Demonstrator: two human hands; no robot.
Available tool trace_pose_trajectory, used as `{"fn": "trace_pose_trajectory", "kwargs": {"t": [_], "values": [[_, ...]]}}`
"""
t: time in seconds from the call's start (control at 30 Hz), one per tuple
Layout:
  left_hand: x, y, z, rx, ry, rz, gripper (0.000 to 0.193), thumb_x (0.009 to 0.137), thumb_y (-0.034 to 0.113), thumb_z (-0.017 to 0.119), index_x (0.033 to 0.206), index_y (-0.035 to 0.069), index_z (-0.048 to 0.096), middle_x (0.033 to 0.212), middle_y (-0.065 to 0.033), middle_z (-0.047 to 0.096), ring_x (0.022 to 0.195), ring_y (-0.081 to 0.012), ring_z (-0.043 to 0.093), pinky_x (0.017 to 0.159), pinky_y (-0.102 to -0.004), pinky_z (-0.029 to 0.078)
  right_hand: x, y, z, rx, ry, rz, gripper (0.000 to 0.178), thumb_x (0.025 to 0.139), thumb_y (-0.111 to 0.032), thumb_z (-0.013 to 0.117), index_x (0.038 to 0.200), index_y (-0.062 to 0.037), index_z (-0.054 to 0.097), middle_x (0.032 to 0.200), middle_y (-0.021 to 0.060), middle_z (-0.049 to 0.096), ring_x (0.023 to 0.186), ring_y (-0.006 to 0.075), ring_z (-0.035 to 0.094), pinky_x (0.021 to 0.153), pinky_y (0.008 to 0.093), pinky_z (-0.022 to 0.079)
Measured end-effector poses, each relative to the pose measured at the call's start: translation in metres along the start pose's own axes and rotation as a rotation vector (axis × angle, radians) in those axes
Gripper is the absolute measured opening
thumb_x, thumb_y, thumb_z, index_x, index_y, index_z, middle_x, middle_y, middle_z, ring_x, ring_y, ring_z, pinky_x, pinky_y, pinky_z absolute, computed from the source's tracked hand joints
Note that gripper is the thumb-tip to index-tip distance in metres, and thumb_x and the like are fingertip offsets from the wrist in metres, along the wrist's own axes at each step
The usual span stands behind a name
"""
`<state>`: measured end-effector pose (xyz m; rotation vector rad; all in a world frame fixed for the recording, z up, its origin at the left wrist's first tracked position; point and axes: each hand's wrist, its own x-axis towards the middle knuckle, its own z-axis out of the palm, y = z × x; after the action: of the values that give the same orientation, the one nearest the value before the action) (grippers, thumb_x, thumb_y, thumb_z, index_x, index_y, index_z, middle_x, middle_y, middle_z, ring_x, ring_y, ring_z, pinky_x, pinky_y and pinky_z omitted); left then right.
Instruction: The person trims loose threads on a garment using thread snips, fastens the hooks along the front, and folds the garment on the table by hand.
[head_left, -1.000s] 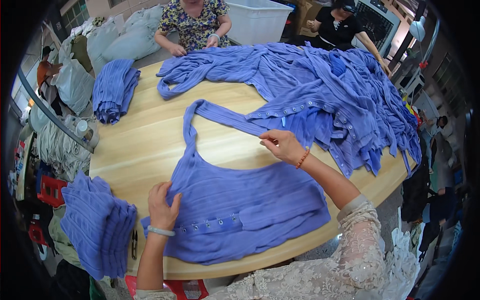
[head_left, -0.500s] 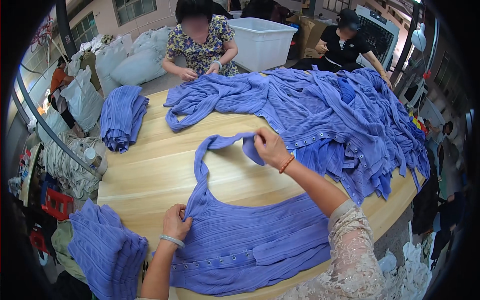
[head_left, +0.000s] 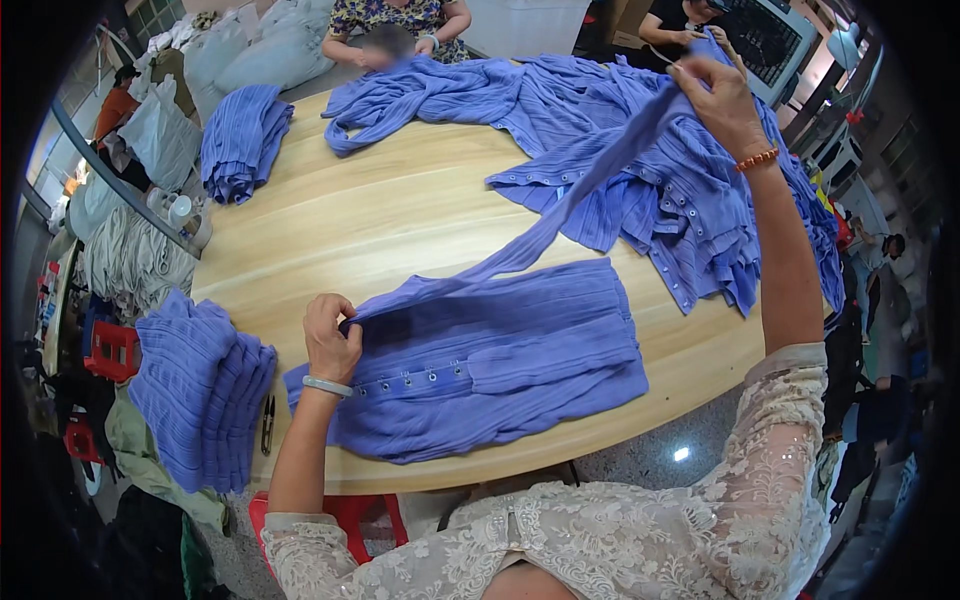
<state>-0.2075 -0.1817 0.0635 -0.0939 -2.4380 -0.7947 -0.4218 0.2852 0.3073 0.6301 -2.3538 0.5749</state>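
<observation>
A ribbed blue-violet cardigan (head_left: 545,345) with a row of round metal fasteners lies folded on the wooden table (head_left: 400,210) in front of me. My left hand (head_left: 333,340) pinches its upper left corner, where the sleeve joins the body. From there the long sleeve (head_left: 565,215) stretches up to the right, taut and lifted off the table. My right hand (head_left: 718,105), raised at the far right with the arm extended, grips the sleeve's end. Behind the sleeve lies a loose heap of similar cardigans (head_left: 590,110).
Folded stacks of the same knitwear lie at the far left (head_left: 243,140) and near left (head_left: 200,390). A black pen (head_left: 268,425) rests by the near stack. Two people work across the table. A red stool (head_left: 365,525) stands under the near edge; white sacks (head_left: 285,45) lie beyond.
My right hand has swung up and right, drawing the looped sleeve straight. My left hand still holds the shoulder corner. The view has tilted down toward me.
</observation>
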Motion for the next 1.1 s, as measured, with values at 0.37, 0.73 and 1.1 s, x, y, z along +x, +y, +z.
{"fn": "trace_pose_trajectory", "kwargs": {"t": [0.37, 0.73, 1.1], "values": [[-0.046, 0.034, -0.011, 0.223, -0.284, 0.272, 0.025, 0.066, -0.001, 0.067, 0.087, 0.009, 0.059, 0.096, -0.0079, 0.059, 0.097, -0.0293, 0.056, 0.085, -0.0415, 0.041, -0.118, 0.055, -0.045, 0.358, -0.486, 0.828, 0.028, 0.082, -0.024, 0.076, 0.103, -0.0058, 0.071, 0.079, -0.0036, 0.065, 0.059, 0.0042, 0.053, 0.054, 0.0215, 0.043], [-0.089, 0.055, -0.046, 0.137, -0.119, -0.010, 0.033, 0.078, 0.002, 0.070, 0.109, 0.003, 0.062, 0.117, -0.0184, 0.058, 0.112, -0.0362, 0.054, 0.098, -0.0431, 0.041, -0.120, -0.057, -0.001, 0.235, -0.536, 0.265, 0.024, 0.078, -0.010, 0.071, 0.100, -0.0002, 0.068, 0.089, 0.0119, 0.070, 0.077, 0.0163, 0.067, 0.070, 0.0294, 0.054], [-0.149, 0.063, -0.094, -0.018, -0.144, -0.365, 0.029, 0.082, 0.000, 0.067, 0.111, -0.001, 0.060, 0.121, -0.0180, 0.056, 0.116, -0.0324, 0.053, 0.101, -0.0400, 0.040, -0.138, -0.168, 0.146, 0.369, -0.987, -0.295, 0.038, 0.078, -0.013, 0.069, 0.115, -0.0084, 0.065, 0.099, 0.0128, 0.071, 0.098, 0.0319, 0.066, 0.087, 0.0411, 0.051]]}}
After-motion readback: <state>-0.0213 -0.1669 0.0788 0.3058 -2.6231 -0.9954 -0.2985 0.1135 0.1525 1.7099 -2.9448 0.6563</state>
